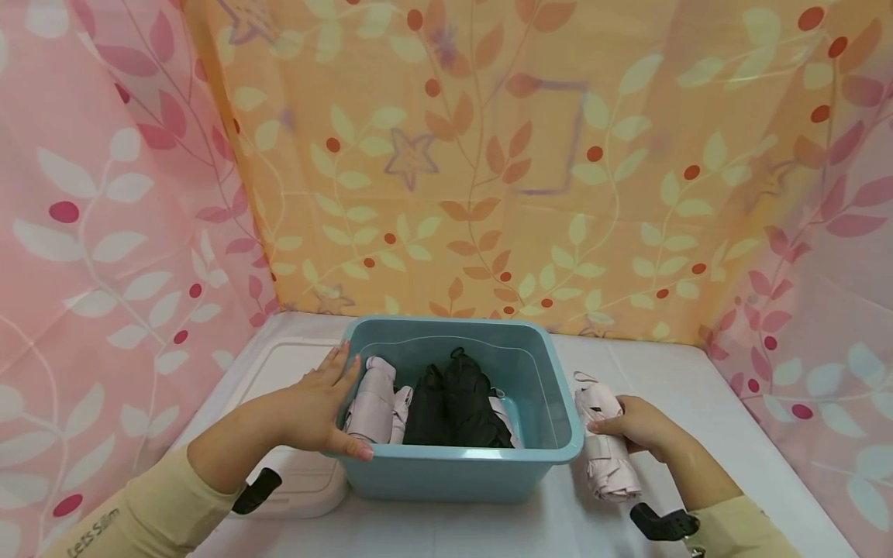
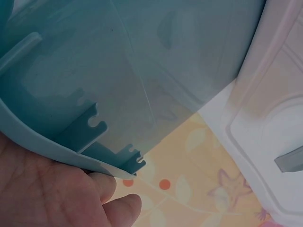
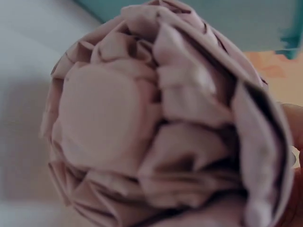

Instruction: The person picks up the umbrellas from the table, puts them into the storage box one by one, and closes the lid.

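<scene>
A blue-grey plastic bin (image 1: 446,477) stands in the middle of the table. My left hand (image 1: 317,407) rests on its left rim with the fingers spread; in the left wrist view the hand (image 2: 52,194) touches the rim from outside. Just right of the bin, my right hand (image 1: 645,426) grips a pale pink folded umbrella (image 1: 607,461), thumb across its top. The right wrist view shows the blunt round end of that umbrella (image 3: 102,116) close up, hiding most of the hand. Inside the bin lie a pale pink folded umbrella (image 1: 373,403) and black folded umbrellas (image 1: 470,395), side by side.
A white lid (image 1: 303,484) lies flat left of the bin, partly under the left forearm. White cloth (image 1: 670,380) covers the table. Patterned curtains (image 1: 488,232) enclose the back and both sides. Inside the bin, blue floor shows at the right.
</scene>
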`<state>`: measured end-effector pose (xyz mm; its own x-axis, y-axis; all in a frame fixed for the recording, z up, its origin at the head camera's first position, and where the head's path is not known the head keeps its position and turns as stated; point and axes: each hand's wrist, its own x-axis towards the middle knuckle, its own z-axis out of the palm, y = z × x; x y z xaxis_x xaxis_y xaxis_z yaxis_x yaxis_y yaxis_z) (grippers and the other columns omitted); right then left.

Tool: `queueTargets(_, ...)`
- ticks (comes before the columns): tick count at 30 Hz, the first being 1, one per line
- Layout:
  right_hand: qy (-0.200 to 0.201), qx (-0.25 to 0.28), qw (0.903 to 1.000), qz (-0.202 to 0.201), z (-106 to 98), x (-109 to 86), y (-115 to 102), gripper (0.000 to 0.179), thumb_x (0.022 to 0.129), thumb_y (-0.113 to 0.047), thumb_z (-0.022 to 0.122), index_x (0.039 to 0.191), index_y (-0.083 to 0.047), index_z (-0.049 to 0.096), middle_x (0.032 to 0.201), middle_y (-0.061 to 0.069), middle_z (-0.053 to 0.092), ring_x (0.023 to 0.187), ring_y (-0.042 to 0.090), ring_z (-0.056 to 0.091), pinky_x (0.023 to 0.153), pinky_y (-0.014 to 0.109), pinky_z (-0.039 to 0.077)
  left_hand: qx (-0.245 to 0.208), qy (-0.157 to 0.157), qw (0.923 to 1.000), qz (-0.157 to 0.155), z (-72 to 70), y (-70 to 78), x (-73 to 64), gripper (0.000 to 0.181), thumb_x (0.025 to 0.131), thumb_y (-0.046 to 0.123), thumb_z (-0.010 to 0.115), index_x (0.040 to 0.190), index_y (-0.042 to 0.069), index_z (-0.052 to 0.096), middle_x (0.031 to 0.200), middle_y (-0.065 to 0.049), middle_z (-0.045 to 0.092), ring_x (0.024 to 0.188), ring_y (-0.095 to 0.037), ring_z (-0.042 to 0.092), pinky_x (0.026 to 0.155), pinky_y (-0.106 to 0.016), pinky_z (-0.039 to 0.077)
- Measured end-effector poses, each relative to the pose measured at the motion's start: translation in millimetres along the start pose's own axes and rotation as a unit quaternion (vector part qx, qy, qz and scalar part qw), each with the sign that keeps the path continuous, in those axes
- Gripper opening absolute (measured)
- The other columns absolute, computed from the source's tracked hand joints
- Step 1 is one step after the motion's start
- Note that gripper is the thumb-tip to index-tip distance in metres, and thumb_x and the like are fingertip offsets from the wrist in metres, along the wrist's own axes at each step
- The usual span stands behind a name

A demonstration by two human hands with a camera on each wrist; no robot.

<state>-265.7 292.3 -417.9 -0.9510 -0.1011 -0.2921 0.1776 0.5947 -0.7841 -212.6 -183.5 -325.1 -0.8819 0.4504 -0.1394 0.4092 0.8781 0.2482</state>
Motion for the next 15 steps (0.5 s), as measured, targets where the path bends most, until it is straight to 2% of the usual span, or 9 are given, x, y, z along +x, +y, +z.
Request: queueTargets(15, 0.005, -0.025, 0.9988, -0.042, -51, -9.0, -49, 0.069, 0.079, -0.031, 0.071, 0.12, 0.013, 0.037, 0.094, 0.014, 0.06, 0.077, 0.02, 0.062, 0.068, 0.04, 0.054, 0.001, 0.0, 1.0, -0.003, -0.5, 0.7, -0.2, 0.13, 0.057, 0.079, 0.058, 0.144, -0.004, 0.008, 0.15, -0.024, -0.006, 0.136, -0.041, -0.006, 0.101, -0.064, 0.016)
